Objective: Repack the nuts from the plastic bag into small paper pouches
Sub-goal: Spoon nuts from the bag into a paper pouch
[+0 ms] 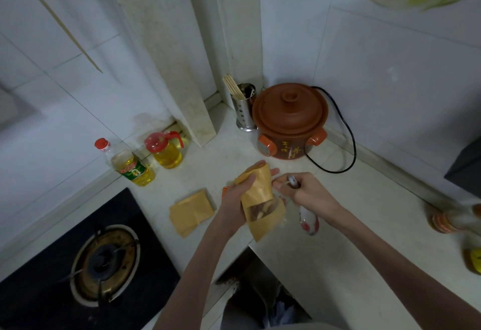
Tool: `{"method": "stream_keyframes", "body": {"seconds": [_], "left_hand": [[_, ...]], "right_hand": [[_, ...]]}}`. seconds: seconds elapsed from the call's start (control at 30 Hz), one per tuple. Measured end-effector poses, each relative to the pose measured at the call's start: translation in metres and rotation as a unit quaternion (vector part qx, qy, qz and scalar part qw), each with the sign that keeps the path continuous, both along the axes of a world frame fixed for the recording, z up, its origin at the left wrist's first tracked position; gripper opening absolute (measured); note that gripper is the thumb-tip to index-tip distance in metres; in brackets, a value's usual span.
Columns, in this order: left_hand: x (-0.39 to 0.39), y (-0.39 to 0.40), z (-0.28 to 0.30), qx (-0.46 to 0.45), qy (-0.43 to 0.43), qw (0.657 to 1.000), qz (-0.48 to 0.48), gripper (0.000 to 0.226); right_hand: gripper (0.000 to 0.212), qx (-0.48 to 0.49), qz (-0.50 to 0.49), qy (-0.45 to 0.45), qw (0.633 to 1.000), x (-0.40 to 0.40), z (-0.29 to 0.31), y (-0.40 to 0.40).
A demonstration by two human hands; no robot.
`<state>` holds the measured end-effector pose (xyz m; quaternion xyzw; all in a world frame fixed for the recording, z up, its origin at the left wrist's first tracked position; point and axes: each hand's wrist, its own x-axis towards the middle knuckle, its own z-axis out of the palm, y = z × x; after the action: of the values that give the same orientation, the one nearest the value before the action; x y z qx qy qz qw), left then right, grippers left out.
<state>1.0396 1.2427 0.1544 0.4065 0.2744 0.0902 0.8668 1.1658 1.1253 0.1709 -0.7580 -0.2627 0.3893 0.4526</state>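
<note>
A kitchen corner is seen from above, over two bare forearms reaching across a pale table (299, 256).

A small brown paper pouch (260, 200) is gripped around its upper part by the left hand (240, 195), thumb on the near face and fingers behind, and is held up off the table. The grip appears meant to keep the mouth steady and turned toward the other hand for filling. Through a clear window low on the pouch, a few brown nuts (257, 211) can be seen, so this pouch seems partly filled.

The right hand (308, 190) is curled around something pale and partly clear, just beside the pouch mouth. It is probably the neck of the plastic bag (308, 221), whose white and red body hangs below the hand over the table; the nuts inside it cannot be made out.

A stack of flat, unused pouches (192, 211) lies on the table to the left, within easy reach for the next fillings.

Farther back stand a brown clay cooker (289, 121) with gold characters too blurred to read, a metal chopstick holder (243, 107), an oil jug (166, 148), and an oil bottle (128, 164) with a green and red label, its writing illegible. A gas burner (104, 259) sits at lower left.
</note>
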Motion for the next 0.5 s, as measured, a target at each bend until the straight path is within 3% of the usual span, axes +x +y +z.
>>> {"method": "stream_keyframes", "body": {"seconds": [0.2,0.33,0.43,0.5], "left_hand": [[0.006,-0.004,0.002,0.059,0.021,0.998,-0.007,0.048],[0.002,-0.012,-0.005,0.182,0.074,0.981,-0.002,0.058],[-0.004,-0.022,-0.014,0.307,0.073,0.949,-0.024,0.042],[-0.006,-0.025,-0.018,0.346,0.073,0.936,-0.008,0.029]], "right_hand": [[0.020,0.088,0.035,0.078,0.992,0.000,0.013,-0.010],[0.017,0.137,-0.059,0.073,0.986,-0.003,0.009,-0.014],[0.007,0.160,-0.096,0.088,0.979,-0.001,0.008,-0.015],[0.009,0.139,-0.066,0.023,0.988,0.005,0.008,-0.016]]}}
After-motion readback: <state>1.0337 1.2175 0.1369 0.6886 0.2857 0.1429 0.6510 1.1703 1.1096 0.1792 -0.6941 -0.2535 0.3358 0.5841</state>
